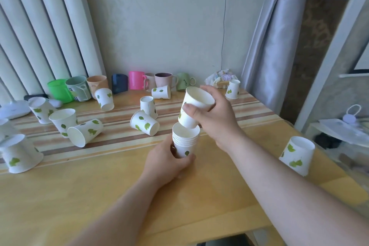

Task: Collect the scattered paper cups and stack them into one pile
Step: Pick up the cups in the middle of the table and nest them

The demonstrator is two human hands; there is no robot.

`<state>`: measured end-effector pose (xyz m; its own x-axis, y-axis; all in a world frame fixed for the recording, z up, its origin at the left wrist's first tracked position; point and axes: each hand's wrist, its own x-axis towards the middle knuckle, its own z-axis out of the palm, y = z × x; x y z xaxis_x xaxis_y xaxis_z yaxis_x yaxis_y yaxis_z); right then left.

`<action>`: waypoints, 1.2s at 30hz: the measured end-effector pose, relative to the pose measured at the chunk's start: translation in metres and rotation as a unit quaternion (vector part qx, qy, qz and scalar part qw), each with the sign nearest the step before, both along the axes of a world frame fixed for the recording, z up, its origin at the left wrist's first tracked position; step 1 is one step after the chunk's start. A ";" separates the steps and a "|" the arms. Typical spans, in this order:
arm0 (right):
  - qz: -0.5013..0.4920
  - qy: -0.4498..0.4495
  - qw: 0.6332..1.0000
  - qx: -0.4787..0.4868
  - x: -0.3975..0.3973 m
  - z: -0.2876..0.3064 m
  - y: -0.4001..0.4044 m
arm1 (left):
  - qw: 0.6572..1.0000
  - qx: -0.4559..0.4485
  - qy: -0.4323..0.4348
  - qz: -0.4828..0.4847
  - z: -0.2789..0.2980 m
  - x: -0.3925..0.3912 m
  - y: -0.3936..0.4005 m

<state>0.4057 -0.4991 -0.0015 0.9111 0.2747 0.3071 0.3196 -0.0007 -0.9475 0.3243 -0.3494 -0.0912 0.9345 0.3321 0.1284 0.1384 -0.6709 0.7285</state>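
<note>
Glossy yellow wooden table [89, 195], striped band across its far half. Thin white paper cups with green leaf prints, tapered, scattered over it: some upright, some upside down, some on their sides. One inverted near the right edge [297, 155], another inverted at far left [19, 155], one lying with mouth toward the camera [84, 132]. Row of plastic and ceramic mugs [137, 82] along the wall.

Left hand [169, 163] wrapped around the base of a nested stack [185, 142], rims ribbed one above another, held upright, possibly just clear of the tabletop. Right hand [211, 115] pinching a single cup [194, 109] between thumb and fingers, tilted, its bottom at the stack's open mouth, possibly just inside. Both forearms bare, reaching in from below.
</note>
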 end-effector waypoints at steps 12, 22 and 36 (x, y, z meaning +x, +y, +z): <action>0.072 -0.014 0.963 -0.258 -0.018 -0.038 -0.010 | 0.999 -0.019 -0.030 0.003 -0.004 0.000 0.002; -0.151 -0.057 0.795 -0.585 -0.004 0.017 -0.161 | 0.998 0.024 0.021 -0.063 -0.007 0.003 0.005; -0.225 0.028 0.903 -0.366 -0.018 -0.045 -0.173 | 0.997 0.054 0.019 -0.043 -0.003 -0.002 0.000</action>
<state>0.3878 -0.6726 -0.0464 0.9895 -0.0165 0.1435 0.0825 -0.7510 -0.6551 0.3218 -0.3495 -0.0945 0.9635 0.2376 0.1230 0.1039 -0.7557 0.6467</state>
